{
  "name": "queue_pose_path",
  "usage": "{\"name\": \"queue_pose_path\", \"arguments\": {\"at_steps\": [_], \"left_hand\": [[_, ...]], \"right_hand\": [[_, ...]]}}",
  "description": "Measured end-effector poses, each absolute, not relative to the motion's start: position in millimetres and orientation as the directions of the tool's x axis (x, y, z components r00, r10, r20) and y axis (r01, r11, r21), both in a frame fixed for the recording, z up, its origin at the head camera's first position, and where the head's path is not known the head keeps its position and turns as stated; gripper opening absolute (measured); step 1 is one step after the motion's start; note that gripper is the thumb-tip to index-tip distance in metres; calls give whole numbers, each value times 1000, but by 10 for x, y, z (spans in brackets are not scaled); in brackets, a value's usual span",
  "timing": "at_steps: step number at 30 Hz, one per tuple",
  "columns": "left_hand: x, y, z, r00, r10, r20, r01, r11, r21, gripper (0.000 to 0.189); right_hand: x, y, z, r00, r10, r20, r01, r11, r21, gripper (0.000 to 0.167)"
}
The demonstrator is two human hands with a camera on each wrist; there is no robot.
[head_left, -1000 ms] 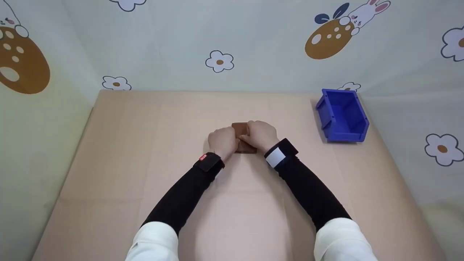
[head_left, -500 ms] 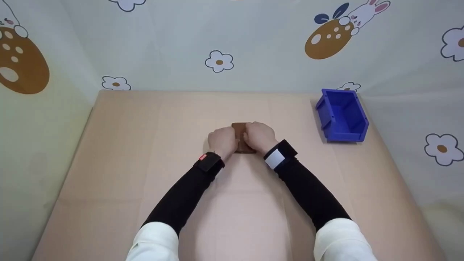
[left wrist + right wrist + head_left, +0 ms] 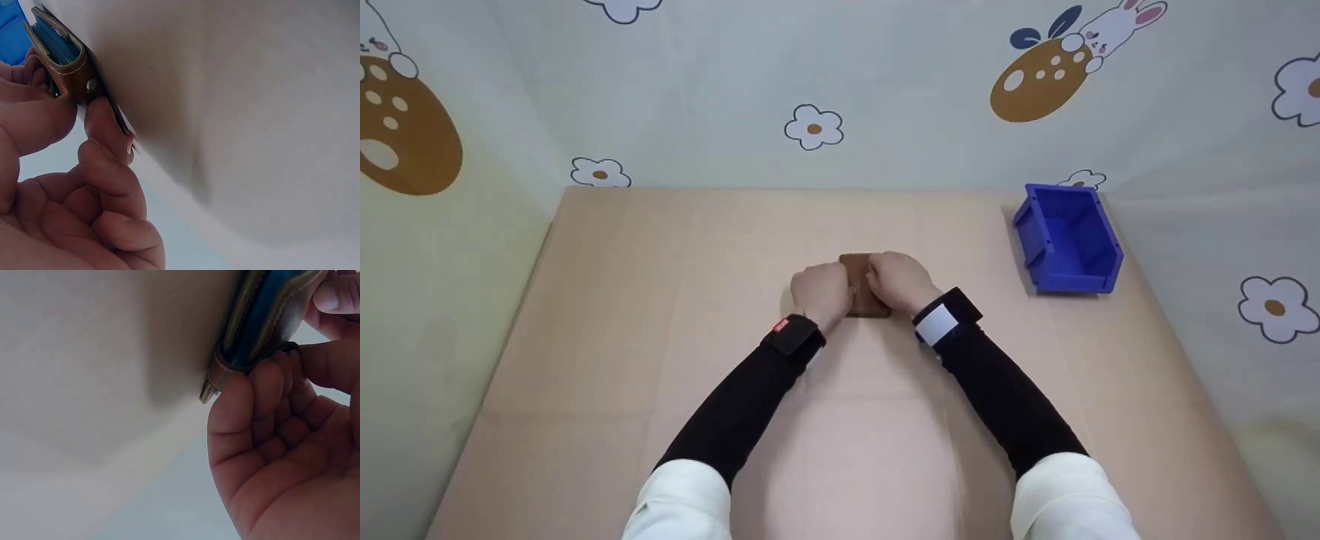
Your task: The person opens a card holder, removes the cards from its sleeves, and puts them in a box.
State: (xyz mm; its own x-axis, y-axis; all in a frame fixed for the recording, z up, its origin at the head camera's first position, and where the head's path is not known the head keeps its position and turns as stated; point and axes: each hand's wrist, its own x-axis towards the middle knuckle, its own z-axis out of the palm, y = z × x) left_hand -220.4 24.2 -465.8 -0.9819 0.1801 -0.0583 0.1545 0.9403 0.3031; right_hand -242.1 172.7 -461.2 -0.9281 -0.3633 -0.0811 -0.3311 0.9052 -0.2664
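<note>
A small brown leather card wallet (image 3: 856, 268) lies between both hands at the middle of the table. My left hand (image 3: 820, 290) pinches its left side with thumb and forefinger. In the left wrist view, the wallet (image 3: 77, 76) shows pale stitching, a round metal snap and blue inner sleeves. On the other side, my right hand (image 3: 901, 283) has its fingers curled and pinches the edge. The right wrist view shows the right fingers (image 3: 267, 385) against a brown leather strap (image 3: 218, 372) at the wallet's end. Much of the wallet is hidden under the hands.
A blue plastic bin (image 3: 1071, 281) stands at the back right of the beige-covered table (image 3: 660, 360). Behind and beside the table hangs a pale curtain (image 3: 697, 97) printed with flowers and rabbits.
My right thumb, earlier stretched over the wallet's face, has drawn back to the right edge. The right wrist has shifted slightly rightward. My left hand and the wallet stay about in place.
</note>
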Motion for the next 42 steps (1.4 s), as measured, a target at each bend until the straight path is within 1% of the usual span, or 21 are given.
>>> {"name": "queue_pose_path", "arguments": {"at_steps": [10, 18, 29, 34, 42], "left_hand": [[-2208, 259, -4666, -980, 197, -38, 178, 941, 288, 26], [-2214, 269, -4664, -980, 194, -38, 177, 947, 268, 24], [-2180, 257, -4662, -976, 216, -3, 208, 944, 258, 23], [-2175, 255, -4663, -977, 211, -5, 203, 944, 259, 23], [-2187, 261, -4663, -979, 201, -36, 184, 943, 276, 24]], "right_hand": [[-2442, 1774, -4623, -921, -384, -67, -347, 885, -310, 18], [-2458, 1837, -4640, -921, -387, -51, -338, 857, -388, 16], [-2424, 1875, -4622, -916, -398, -57, -349, 857, -378, 21], [-2396, 1932, -4562, -930, -366, -32, -329, 870, -366, 20], [-2357, 2091, -4474, -965, -263, 11, -250, 903, -349, 15]]}}
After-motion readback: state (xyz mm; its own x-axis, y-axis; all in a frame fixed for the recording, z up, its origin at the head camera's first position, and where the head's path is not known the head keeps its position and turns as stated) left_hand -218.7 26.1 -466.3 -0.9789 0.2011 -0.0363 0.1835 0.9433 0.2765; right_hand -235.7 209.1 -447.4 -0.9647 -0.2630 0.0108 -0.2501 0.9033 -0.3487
